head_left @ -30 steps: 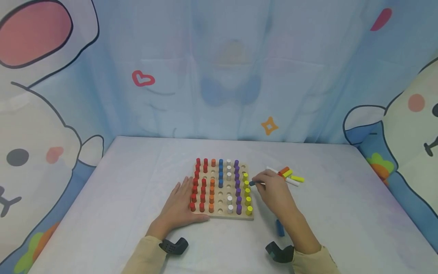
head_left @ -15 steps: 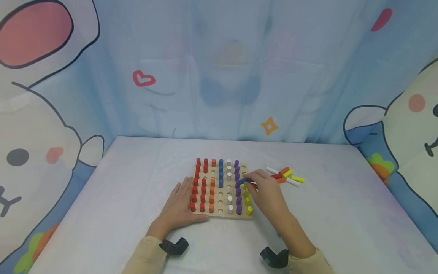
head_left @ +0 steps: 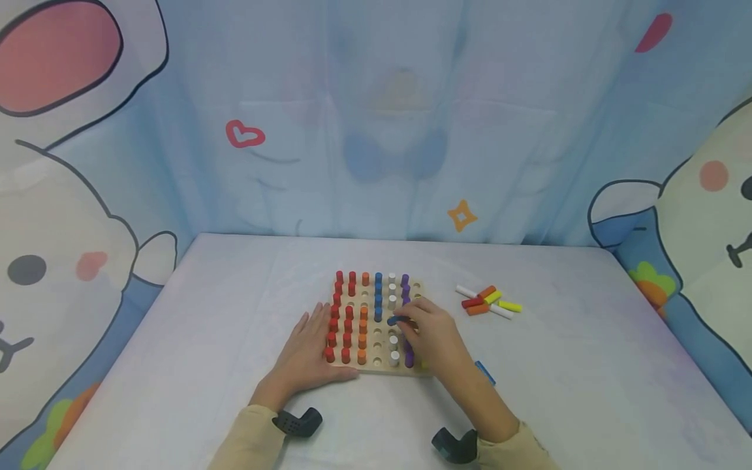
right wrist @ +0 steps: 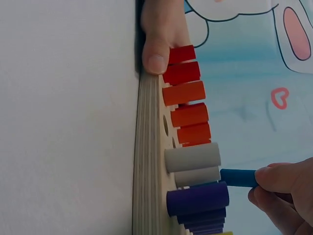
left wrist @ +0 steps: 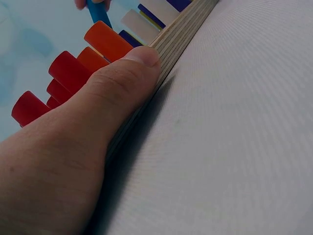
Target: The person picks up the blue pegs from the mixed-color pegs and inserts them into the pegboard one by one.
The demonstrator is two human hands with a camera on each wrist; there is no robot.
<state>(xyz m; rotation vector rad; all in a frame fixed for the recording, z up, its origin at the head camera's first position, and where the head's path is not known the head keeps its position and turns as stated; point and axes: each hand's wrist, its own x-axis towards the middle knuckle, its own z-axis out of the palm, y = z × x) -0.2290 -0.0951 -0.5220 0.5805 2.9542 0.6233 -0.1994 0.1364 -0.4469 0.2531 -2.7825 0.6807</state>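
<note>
My right hand [head_left: 431, 333] pinches a blue wooden peg [head_left: 392, 320] over the mostly filled wooden pegboard [head_left: 380, 367], left hand [head_left: 305, 356] flat bracing its edge; several holes and loose coloured pegs [head_left: 487, 300] on the counter [head_left: 205, 339] remain.

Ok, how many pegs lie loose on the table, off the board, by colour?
white pegs: 2
orange pegs: 2
yellow pegs: 2
red peg: 1
blue peg: 1
Total: 8

Pale table [head_left: 205, 339], wooden pegboard [head_left: 376, 367], loose pegs [head_left: 489, 301] — perhaps seven
</note>
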